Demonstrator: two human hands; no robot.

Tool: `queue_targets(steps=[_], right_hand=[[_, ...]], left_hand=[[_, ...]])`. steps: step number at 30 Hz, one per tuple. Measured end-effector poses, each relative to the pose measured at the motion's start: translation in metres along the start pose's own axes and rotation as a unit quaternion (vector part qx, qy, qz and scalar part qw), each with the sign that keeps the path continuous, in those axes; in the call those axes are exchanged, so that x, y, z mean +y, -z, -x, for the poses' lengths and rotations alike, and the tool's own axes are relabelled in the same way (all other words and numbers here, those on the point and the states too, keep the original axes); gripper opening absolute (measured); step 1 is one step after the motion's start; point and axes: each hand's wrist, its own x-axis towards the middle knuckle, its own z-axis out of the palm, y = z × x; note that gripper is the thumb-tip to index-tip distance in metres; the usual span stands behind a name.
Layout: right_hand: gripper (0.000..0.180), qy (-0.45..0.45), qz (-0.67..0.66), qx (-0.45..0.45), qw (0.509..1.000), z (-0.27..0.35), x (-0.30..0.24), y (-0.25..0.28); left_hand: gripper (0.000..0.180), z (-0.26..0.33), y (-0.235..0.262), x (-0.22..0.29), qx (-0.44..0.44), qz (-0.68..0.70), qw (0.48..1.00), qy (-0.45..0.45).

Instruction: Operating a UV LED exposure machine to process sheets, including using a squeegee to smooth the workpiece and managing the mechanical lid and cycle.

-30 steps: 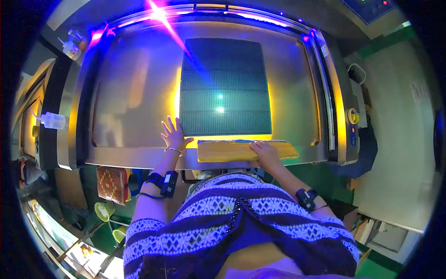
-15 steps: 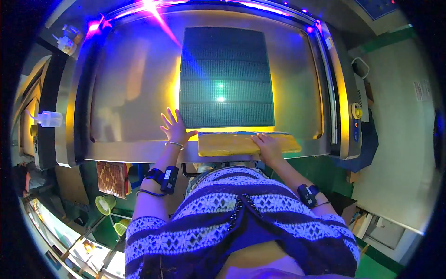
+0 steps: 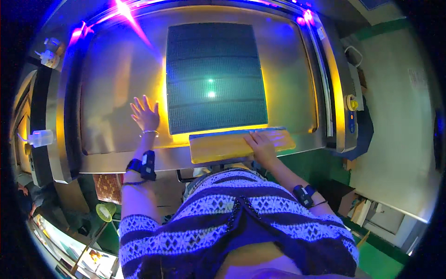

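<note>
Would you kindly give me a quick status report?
Left hand flat on metal table, open. Right hand pressing yellow pad. Dark panel beside it, unobstructed.

Single head cam, fisheye, worn high, looking steeply down over the person's own chest. Faces forward onto the metal bench (image 3: 116,69); edges bow toward the rim. Close range: forearms enter from the lower edge, left hand (image 3: 145,114) and right hand (image 3: 261,145) sit mid-frame. Dark grid panel (image 3: 214,76) lies just beyond the fingers (image 3: 139,103), yellow pad (image 3: 223,148) under the right ones. No second view.
</note>
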Motion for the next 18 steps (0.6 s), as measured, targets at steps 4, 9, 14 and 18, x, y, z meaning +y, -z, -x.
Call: queue_targets(steps=[4, 9, 14, 18], right_hand=[[0.047, -0.018, -0.017, -0.003, 1.000, -0.008, -0.015, 0.024], [0.052, -0.001, 0.016, -0.036, 0.999, -0.048, 0.037, 0.012], [0.044, -0.118, 0.025, -0.114, 0.986, -0.276, 0.139, 0.037], [0.047, -0.041, -0.067, -0.011, 0.997, -0.427, 0.251, 0.038]], left_hand=[[0.060, -0.045, -0.013, -0.028, 0.003, -0.040, 0.997, 0.069], [0.058, -0.054, -0.029, -0.028, 0.029, -0.063, 0.993, 0.096], [0.057, -0.048, -0.003, -0.025, 0.026, -0.060, 0.992, 0.109], [0.057, -0.056, 0.000, -0.014, 0.032, -0.035, 0.994, 0.103]])
